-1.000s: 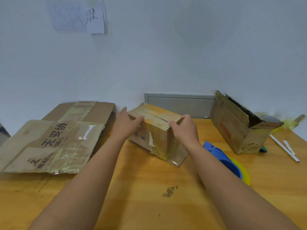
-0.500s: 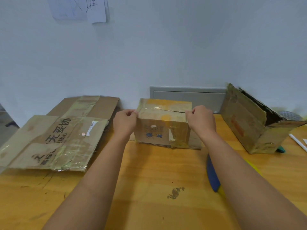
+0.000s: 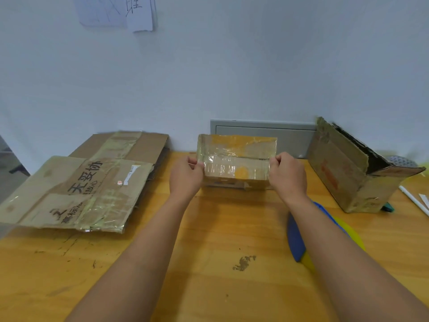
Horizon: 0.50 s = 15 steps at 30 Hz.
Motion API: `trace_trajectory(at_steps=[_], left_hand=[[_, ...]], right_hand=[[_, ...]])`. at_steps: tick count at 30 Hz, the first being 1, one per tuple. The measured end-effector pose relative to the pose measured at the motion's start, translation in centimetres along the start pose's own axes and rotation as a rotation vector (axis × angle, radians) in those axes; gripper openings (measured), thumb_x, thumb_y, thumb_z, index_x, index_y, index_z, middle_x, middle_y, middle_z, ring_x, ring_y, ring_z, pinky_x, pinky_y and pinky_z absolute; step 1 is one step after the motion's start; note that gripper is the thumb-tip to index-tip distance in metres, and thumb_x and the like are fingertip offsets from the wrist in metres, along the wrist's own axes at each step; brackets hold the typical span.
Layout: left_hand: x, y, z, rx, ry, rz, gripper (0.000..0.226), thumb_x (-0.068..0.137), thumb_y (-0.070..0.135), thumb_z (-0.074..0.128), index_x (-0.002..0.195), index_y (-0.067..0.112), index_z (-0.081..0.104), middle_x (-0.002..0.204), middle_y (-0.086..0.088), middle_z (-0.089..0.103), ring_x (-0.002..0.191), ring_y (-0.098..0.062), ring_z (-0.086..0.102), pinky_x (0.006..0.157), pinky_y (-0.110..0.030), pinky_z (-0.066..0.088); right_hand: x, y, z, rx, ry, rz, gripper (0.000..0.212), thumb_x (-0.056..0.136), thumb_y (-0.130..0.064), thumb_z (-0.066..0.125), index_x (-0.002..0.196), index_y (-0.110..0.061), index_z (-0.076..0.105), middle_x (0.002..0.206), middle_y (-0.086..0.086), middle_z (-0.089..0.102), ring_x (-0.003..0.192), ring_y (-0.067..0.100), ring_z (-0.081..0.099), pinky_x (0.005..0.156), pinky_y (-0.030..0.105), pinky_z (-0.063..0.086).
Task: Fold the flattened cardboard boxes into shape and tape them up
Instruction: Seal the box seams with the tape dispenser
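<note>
A small cardboard box (image 3: 236, 159), folded into shape and covered in shiny clear tape, stands on the wooden table (image 3: 209, 263) near the wall. Its taped top face tilts toward me, with a seam slit across the middle. My left hand (image 3: 185, 176) grips its left end, fingers curled round the edge. My right hand (image 3: 286, 174) grips its right end the same way. A blue and yellow tape dispenser (image 3: 299, 238) lies on the table, partly hidden under my right forearm.
Flattened cardboard boxes (image 3: 79, 184) with black characters lie stacked at the left. A larger folded box (image 3: 348, 168) with an open torn end stands at the right. White sticks (image 3: 413, 198) lie at the far right edge. A grey wall panel (image 3: 262, 133) sits behind.
The small box has turned from a diagonal pose to square with me and tipped so its taped top faces me. Both hands stayed on its ends.
</note>
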<state>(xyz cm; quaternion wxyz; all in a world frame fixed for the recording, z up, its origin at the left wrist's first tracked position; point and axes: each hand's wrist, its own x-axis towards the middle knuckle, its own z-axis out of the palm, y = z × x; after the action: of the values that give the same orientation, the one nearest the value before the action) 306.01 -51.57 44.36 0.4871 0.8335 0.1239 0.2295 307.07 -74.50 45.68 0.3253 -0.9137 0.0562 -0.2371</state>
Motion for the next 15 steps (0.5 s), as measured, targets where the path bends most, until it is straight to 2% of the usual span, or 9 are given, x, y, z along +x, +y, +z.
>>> trace_trajectory(at_steps=[2,4,7,9,12,15], left_hand=[[-0.1,0.3,-0.4,0.100,-0.029,0.061,0.022,0.097,0.033,0.058,0.115,0.023,0.061,0.085,0.007,0.064,0.085,-0.017,0.064,0.075,-0.036,0.054],[-0.2,0.4,-0.7,0.163,-0.041,0.095,0.035,0.099,0.044,0.053,0.126,0.023,0.059,0.096,0.002,0.065,0.091,-0.019,0.063,0.082,-0.041,0.055],[-0.5,0.4,-0.9,0.239,-0.016,0.124,0.034,0.100,0.053,0.044,0.107,0.023,0.058,0.093,0.003,0.064,0.088,-0.021,0.063,0.078,-0.044,0.056],[-0.7,0.6,-0.8,0.299,0.002,0.164,0.029,0.103,0.044,0.045,0.098,0.018,0.056,0.084,0.000,0.063,0.081,-0.025,0.062,0.073,-0.046,0.055],[-1.0,1.0,-0.6,0.414,0.035,0.258,0.021,0.104,0.029,0.043,0.090,0.015,0.051,0.082,-0.007,0.063,0.077,-0.031,0.059,0.066,-0.045,0.052],[-1.4,1.0,-0.6,0.414,0.071,0.288,0.019,0.104,0.026,0.042,0.090,0.016,0.052,0.083,-0.005,0.063,0.075,-0.028,0.057,0.063,-0.042,0.050]], right_hand=[[0.2,0.0,-0.2,-0.030,-0.032,0.011,0.023,0.105,-0.023,0.046,0.086,-0.010,0.051,0.077,0.004,0.055,0.063,0.015,0.046,0.049,0.029,0.027],[0.3,-0.1,-0.3,-0.045,-0.061,0.026,0.018,0.105,-0.023,0.046,0.091,-0.012,0.049,0.078,0.002,0.051,0.064,0.014,0.044,0.049,0.029,0.025],[0.0,-0.1,-0.6,-0.047,-0.092,0.032,0.020,0.104,-0.031,0.046,0.095,-0.014,0.050,0.084,0.004,0.052,0.073,0.025,0.047,0.052,0.032,0.026],[-0.3,0.1,-0.6,-0.058,-0.080,0.016,0.025,0.104,-0.033,0.048,0.091,-0.012,0.051,0.086,0.006,0.054,0.076,0.027,0.048,0.052,0.034,0.025],[-0.7,0.4,-0.7,-0.052,-0.046,-0.012,0.025,0.105,-0.029,0.049,0.087,-0.011,0.050,0.081,0.004,0.052,0.068,0.022,0.044,0.049,0.029,0.022],[-1.3,0.4,-0.7,-0.057,-0.029,-0.056,0.024,0.106,-0.028,0.046,0.087,-0.013,0.047,0.074,-0.001,0.047,0.062,0.015,0.041,0.048,0.026,0.021]])
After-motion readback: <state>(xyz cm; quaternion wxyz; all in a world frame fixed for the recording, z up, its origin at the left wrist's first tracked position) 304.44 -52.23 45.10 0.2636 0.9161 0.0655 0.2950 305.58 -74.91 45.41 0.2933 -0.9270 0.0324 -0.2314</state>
